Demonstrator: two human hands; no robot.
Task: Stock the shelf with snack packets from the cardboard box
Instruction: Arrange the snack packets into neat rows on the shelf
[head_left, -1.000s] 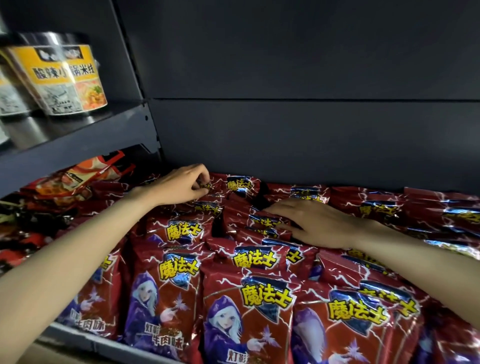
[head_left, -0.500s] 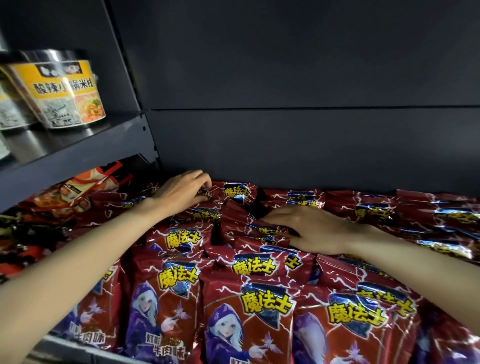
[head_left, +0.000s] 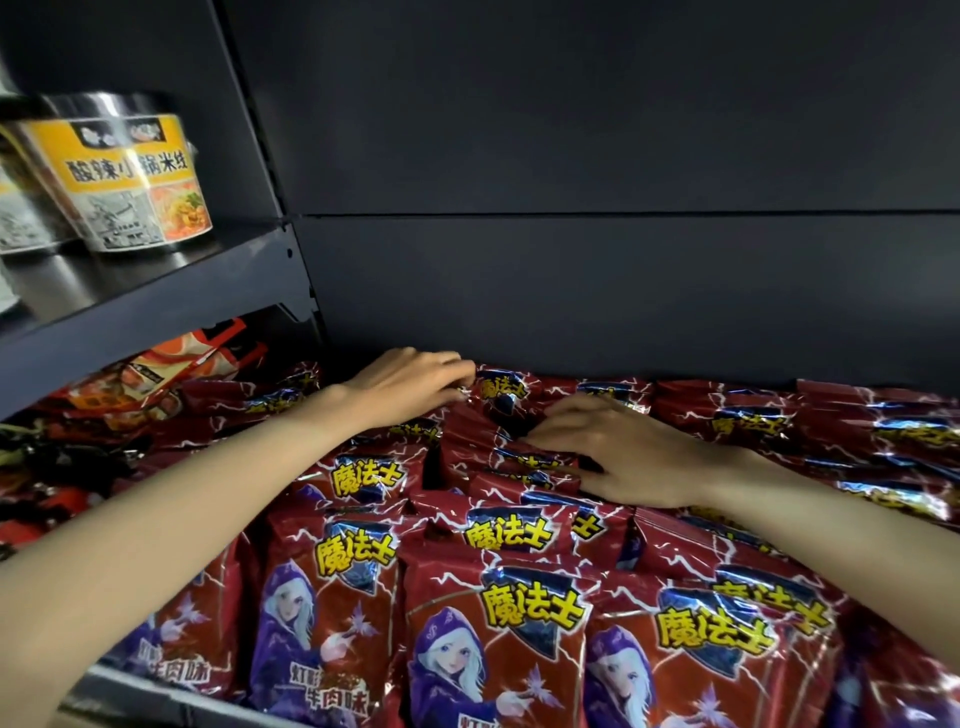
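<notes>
Up at my left, a yellow-banded instant noodle bowl (head_left: 130, 176) with black Chinese lettering and a foil lid stands on the dark upper shelf board (head_left: 156, 291), a photo of noodles on its lower right side. Just beside it, at the frame's left edge, sits a second bowl (head_left: 26, 213), only partly in view. Below that board, on the neighbouring bay to my left, lie orange-and-red packets (head_left: 171, 364) tilted against one another, with darker packets (head_left: 47, 467) in shadow nearer me, their print too dim to read. Behind everything runs the dark grey back panel (head_left: 623, 156), crossed by one horizontal seam.
</notes>
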